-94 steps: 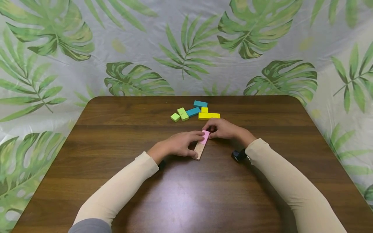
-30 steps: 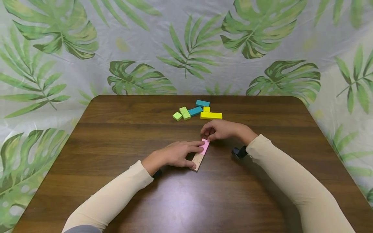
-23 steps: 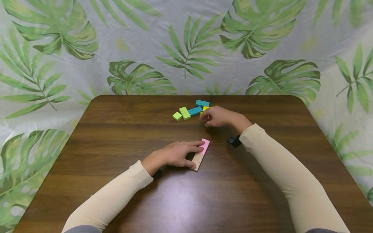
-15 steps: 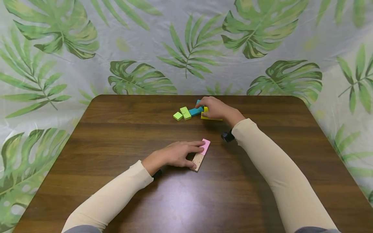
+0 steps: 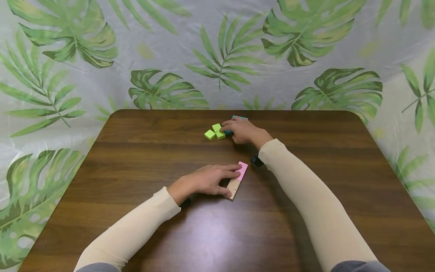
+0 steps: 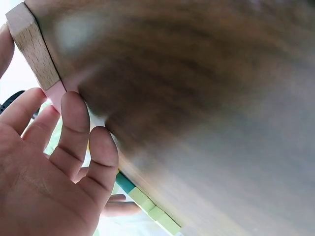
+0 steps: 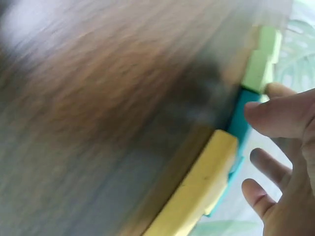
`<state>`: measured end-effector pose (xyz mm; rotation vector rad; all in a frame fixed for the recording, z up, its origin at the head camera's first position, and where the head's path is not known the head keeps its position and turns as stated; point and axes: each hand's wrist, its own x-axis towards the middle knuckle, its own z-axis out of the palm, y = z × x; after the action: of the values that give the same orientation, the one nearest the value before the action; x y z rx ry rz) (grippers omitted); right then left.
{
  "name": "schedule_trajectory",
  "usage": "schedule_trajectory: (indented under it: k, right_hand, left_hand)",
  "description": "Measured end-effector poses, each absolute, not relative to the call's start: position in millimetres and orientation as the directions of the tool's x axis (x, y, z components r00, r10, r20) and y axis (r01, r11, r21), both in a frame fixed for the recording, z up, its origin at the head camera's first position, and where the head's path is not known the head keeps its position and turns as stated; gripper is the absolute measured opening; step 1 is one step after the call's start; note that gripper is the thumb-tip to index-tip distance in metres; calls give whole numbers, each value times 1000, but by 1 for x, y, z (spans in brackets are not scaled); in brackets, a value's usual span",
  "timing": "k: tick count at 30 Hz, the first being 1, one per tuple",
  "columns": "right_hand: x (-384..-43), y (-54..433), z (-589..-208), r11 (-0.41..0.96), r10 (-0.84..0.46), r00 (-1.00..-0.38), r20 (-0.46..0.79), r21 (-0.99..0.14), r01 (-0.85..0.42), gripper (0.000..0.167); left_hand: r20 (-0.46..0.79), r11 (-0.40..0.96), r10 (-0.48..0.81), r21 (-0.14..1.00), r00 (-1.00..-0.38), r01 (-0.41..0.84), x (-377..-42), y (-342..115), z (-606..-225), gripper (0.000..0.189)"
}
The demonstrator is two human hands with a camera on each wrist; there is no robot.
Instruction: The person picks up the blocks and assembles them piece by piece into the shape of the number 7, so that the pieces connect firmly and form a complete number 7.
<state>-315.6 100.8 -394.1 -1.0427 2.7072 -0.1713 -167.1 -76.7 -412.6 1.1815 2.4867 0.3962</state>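
Note:
A pink block (image 5: 243, 167) and a natural wood block (image 5: 233, 188) lie end to end on the table. My left hand (image 5: 210, 179) rests on both, fingers on the pink one and thumb on the wood one. Farther back, my right hand (image 5: 244, 132) hovers over a cluster of blocks. Its fingertips are at a light green block (image 5: 218, 131) and a teal block (image 5: 228, 133), and I cannot tell whether they touch. In the right wrist view the thumb is extended by the teal block. A yellow block (image 7: 197, 182) shows there, hidden under the hand in the head view.
A smaller light green block (image 5: 210, 135) lies at the left of the cluster. Another teal block (image 5: 240, 118) lies behind the right hand, near the far edge of the brown wooden table (image 5: 153, 132). A leaf-patterned curtain (image 5: 163, 45) hangs beyond.
My right hand has left the pink block's far end and moved back and left, past the yellow blocks to the teal and green ones. The left hand stays on the pink and wood blocks.

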Motion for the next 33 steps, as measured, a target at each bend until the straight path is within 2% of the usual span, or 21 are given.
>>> schedule_trajectory:
  k: [5,12,19,23,33]
  right_hand:
    - [-315,103,-397,759,-651,-729,-211,-167,-630,62]
    - [-309,102,-395,753,-658,-729,-192,-134,-644,56]
    - [-296,104,-395,651,-759,-646,-87,-46,-758,38]
    - [-291,111,-395,622,-783,-619,-68,-53,-781,28]
    - [-283,121,-395,596,-803,-596,-29,-85,-798,26]
  left_hand:
    - [-204,616,782,397,-589,680,-167,-77,-412,68]
    - [-202,614,783,397,-588,682,-167,-77,-411,68]
    - [-191,601,794,394,-577,695,-166,-76,-412,68]
    - [-199,609,787,395,-584,687,-166,-75,-413,68]
    - [-202,616,783,386,-588,687,-166,-75,-411,68]
